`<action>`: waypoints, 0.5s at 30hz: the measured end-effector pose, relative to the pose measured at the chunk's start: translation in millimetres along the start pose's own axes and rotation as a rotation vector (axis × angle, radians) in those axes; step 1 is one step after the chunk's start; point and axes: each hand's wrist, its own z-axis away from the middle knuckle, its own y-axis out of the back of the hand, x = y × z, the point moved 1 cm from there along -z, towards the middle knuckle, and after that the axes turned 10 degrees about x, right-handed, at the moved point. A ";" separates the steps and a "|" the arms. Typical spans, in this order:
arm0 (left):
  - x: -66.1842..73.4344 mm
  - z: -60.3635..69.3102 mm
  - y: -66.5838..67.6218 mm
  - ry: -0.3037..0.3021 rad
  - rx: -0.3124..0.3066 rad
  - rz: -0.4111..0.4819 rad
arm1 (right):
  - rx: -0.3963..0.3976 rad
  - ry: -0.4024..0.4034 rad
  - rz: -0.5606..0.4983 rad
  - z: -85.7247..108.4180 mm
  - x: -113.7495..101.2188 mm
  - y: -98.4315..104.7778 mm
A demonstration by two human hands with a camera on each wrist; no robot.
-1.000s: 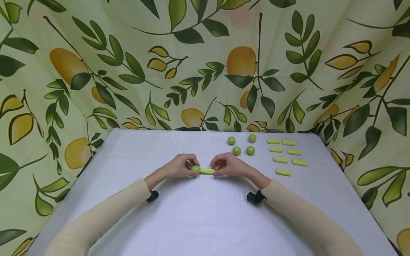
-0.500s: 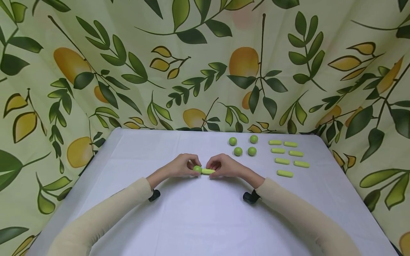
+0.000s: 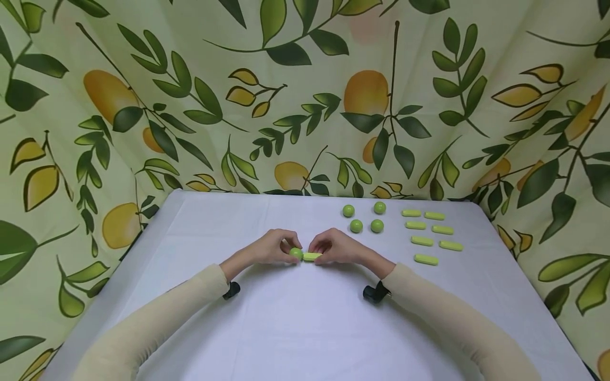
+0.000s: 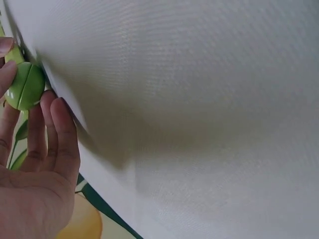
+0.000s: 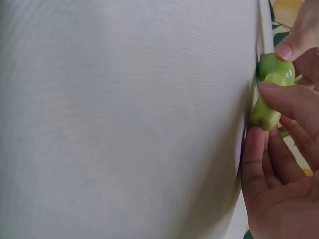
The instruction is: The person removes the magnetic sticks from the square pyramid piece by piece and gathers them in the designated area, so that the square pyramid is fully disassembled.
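Note:
Near the middle of the table, my left hand (image 3: 275, 247) pinches a green ball (image 3: 296, 253) between thumb and fingers. The left wrist view shows a seam line running across that ball (image 4: 27, 86). My right hand (image 3: 339, 246) grips a yellow-green ridged stick (image 3: 312, 257) by its right end. Ball and stick meet end to end, the stick lying roughly level. In the right wrist view the stick (image 5: 268, 110) points at the ball (image 5: 275, 65), and the right thumb lies over part of it. Whether the two are joined or only touching, I cannot tell.
Several green balls (image 3: 356, 226) stand at the table's back right. Beside them lie several yellow-green sticks (image 3: 422, 241) in two loose columns. A white cloth covers the table (image 3: 305, 328). Behind and at the sides hangs a leaf-and-fruit patterned curtain (image 3: 190, 132).
My right hand has shifted its grip on the stick slightly, moving left and then a little back. My left hand keeps its hold on the ball. The whole view has drifted a little.

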 end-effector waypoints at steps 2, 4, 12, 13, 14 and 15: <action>-0.3 0.2 0.9 0.019 0.012 -0.010 | -0.009 -0.006 -0.032 2.8 0.8 3.7; 0.0 0.6 1.6 0.030 0.019 -0.021 | -0.004 -0.017 -0.056 6.1 0.9 8.8; 4.0 -0.1 -0.8 0.009 -0.010 -0.045 | 0.061 -0.063 -0.085 23.3 2.6 28.2; 3.8 0.2 -1.0 0.018 -0.008 -0.045 | 0.063 -0.066 -0.086 26.4 3.3 30.4; 3.3 0.3 -1.1 0.021 -0.006 -0.045 | 0.065 -0.067 -0.087 29.7 4.0 32.6; 3.0 0.7 -1.2 0.025 -0.005 -0.044 | 0.067 -0.064 -0.087 33.2 5.0 34.8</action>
